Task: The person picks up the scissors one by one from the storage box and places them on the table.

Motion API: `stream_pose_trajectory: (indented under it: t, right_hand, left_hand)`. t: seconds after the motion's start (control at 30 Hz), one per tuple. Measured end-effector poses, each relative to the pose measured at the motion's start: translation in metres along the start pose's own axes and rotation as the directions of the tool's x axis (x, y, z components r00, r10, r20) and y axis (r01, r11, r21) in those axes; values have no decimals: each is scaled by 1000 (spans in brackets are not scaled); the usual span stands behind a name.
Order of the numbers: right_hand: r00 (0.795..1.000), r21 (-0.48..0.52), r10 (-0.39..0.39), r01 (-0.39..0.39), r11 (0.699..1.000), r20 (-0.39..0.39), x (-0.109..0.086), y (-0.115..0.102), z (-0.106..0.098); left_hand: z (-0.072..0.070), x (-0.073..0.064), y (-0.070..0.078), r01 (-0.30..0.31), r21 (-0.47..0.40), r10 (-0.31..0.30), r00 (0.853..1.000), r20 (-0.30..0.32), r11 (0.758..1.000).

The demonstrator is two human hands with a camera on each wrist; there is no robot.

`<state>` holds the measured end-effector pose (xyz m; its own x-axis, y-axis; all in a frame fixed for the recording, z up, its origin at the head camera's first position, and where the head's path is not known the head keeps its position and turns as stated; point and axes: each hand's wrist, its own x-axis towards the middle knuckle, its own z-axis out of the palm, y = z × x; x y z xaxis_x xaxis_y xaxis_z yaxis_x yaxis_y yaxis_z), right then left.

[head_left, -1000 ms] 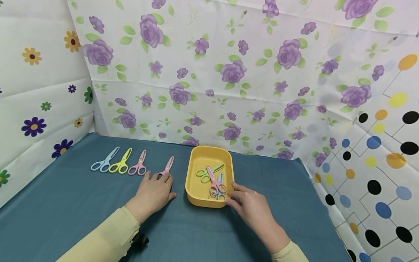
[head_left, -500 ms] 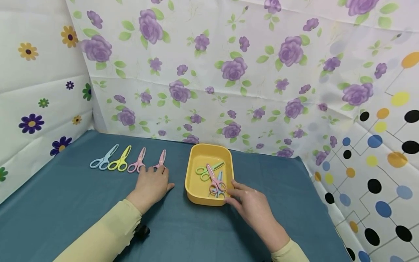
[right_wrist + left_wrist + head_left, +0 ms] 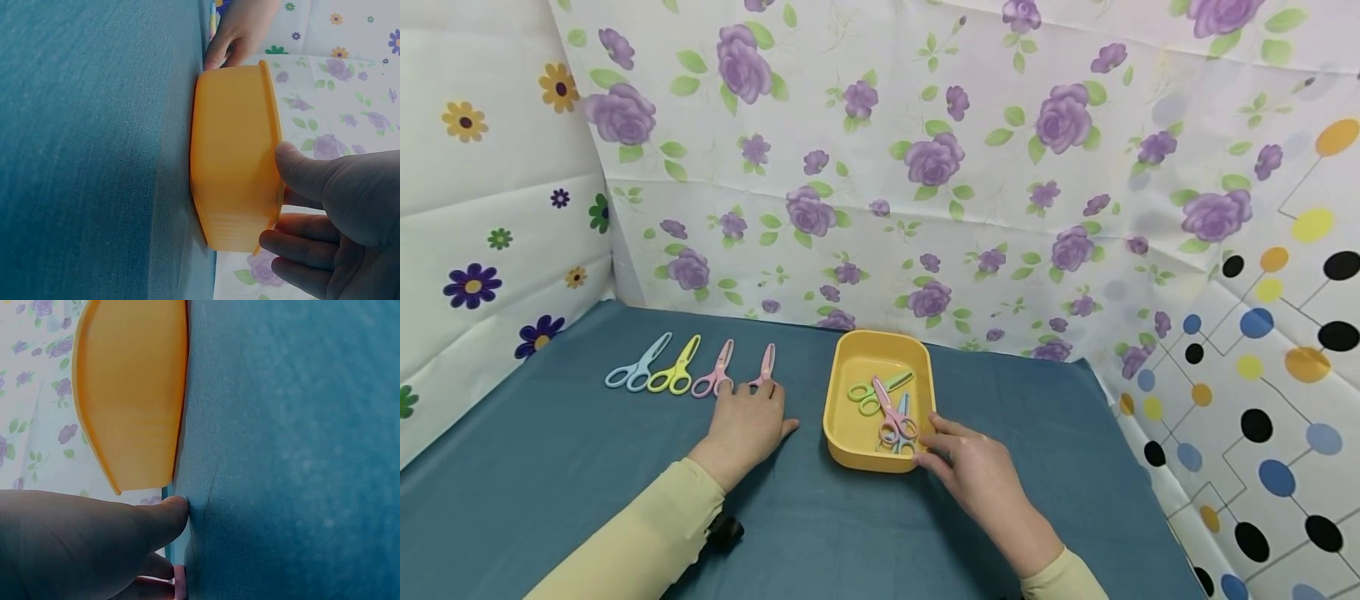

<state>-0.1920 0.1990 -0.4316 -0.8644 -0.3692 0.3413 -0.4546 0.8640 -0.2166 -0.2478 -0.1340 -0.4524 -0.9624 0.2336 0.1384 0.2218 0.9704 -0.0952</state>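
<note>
On the blue worktop (image 3: 850, 542), near its far edge, the left hand (image 3: 748, 427) rests unclenched fingertips over the handles of the rightmost pink scissors (image 3: 767, 362). The right hand (image 3: 981, 475) grasps the yellow box (image 3: 867, 459) (three scissors (image 3: 883, 400) lie inside) by its near right corner. Three more pairs (image 3: 683, 362) line up toward the worktop's far left corner.
</note>
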Motion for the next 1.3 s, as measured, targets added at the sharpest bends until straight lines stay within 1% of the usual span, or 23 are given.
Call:
stream_pose_trajectory:
  t: [0.3,0.6,0.87,1.3]
  right_hand:
    - [1000,-4,-9,9,1000,-4,0,0,-1]
    - [1000,-3,-2,2,1000,1,0,0,0]
    - [1000,-16,2,-2,1000,10,0,0,-1]
    - [1000,-18,2,-2,1000,7,0,0,0]
  left_hand:
    - [-4,0,-2,4,8,-4,1000,-1,1000]
    - [-5,-1,-5,4,21,-4,1000,-4,1000]
    - [-5,0,-6,11,25,-12,1000,9,1000]
    - [-5,2,-9,36,0,-36,998,45,999]
